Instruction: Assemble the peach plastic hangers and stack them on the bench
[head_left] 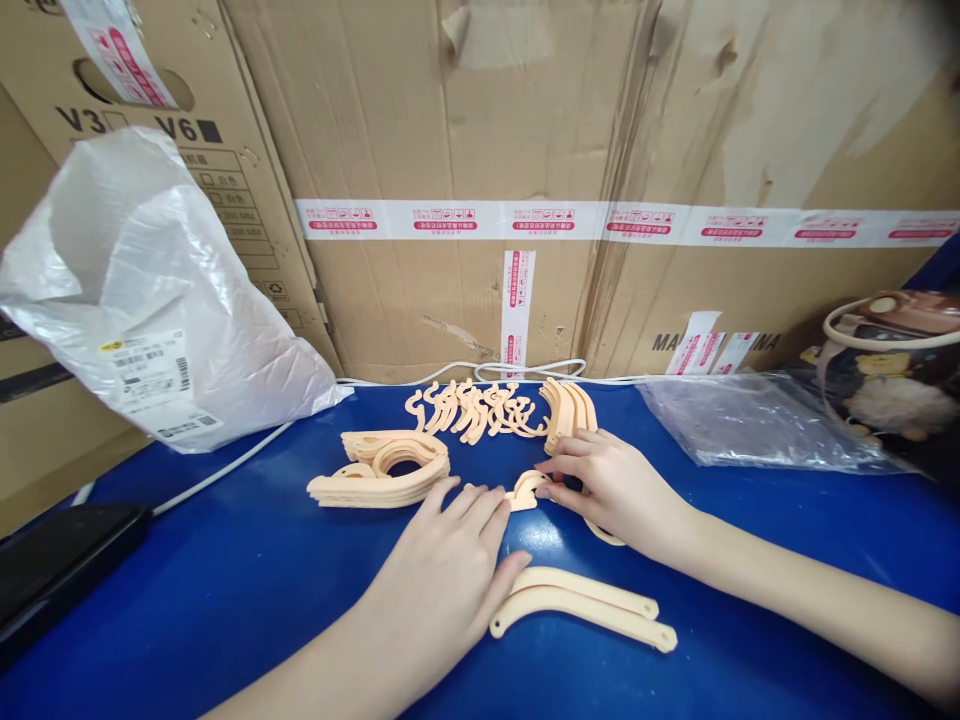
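Note:
My left hand (459,548) lies palm down over the table, fingers stretched out, their tips at the left end of a small curved cream piece (523,493) that looks like a hanger part. Thumb and fingers of my right hand (611,490) pinch the right side of that piece. Part of a round cream piece (604,535) shows under my right hand; the rest is hidden. Close to my left thumb lie two long curved hanger arms (585,605) with holes at their ends. Left of my hands is a stack of cream pieces with a ring-shaped opening (386,490).
Many small cream hooks (469,408) lie at the back, beside a stack of curved arms (570,405). A white plastic bag (172,300) and a black device (67,570) are left. Clear plastic (757,420) and a dark bag (892,370) sit right. Cardboard boxes (450,120) stand behind a white cable (225,470).

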